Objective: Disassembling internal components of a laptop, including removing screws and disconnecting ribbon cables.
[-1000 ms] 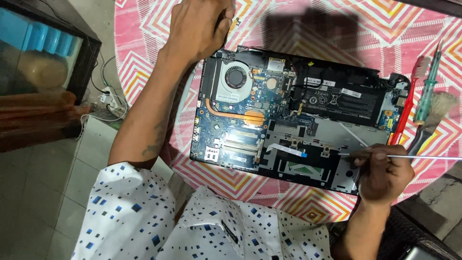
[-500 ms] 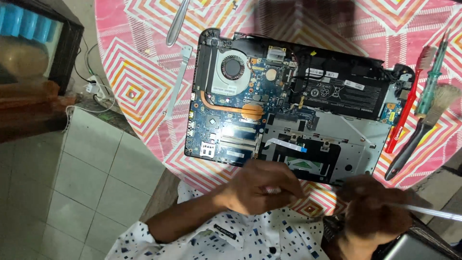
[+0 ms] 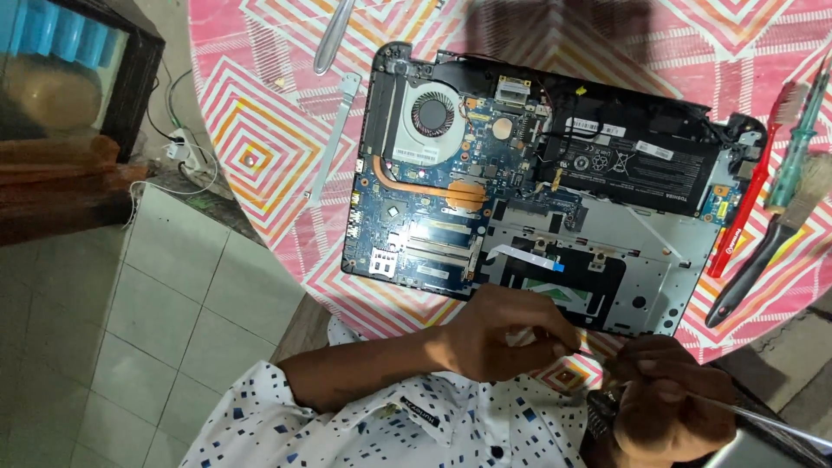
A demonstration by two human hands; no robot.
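An opened laptop [image 3: 537,173] lies bottom-up on the pink patterned tablecloth [image 3: 260,130], showing its fan [image 3: 432,113], blue board and black battery [image 3: 624,160]. My left hand [image 3: 511,334] is curled at the laptop's near edge, its fingertips pinched together close to my right hand [image 3: 667,399]. Whether they hold anything is hidden. My right hand is closed around a thin metal tool [image 3: 780,423] that points off to the lower right, just off the table edge.
Right of the laptop lie a red-handled screwdriver [image 3: 745,217], a green screwdriver [image 3: 797,130] and a black-handled brush [image 3: 754,269]. A grey metal strip [image 3: 334,130] and a silver tool [image 3: 334,35] lie to its left. On the tiled floor [image 3: 173,303] is a power strip [image 3: 182,147], beside a dark cabinet [image 3: 69,69].
My left hand came back from the table's far side to the laptop's near edge. My right hand drew down off the laptop with the thin tool, and the two hands now meet.
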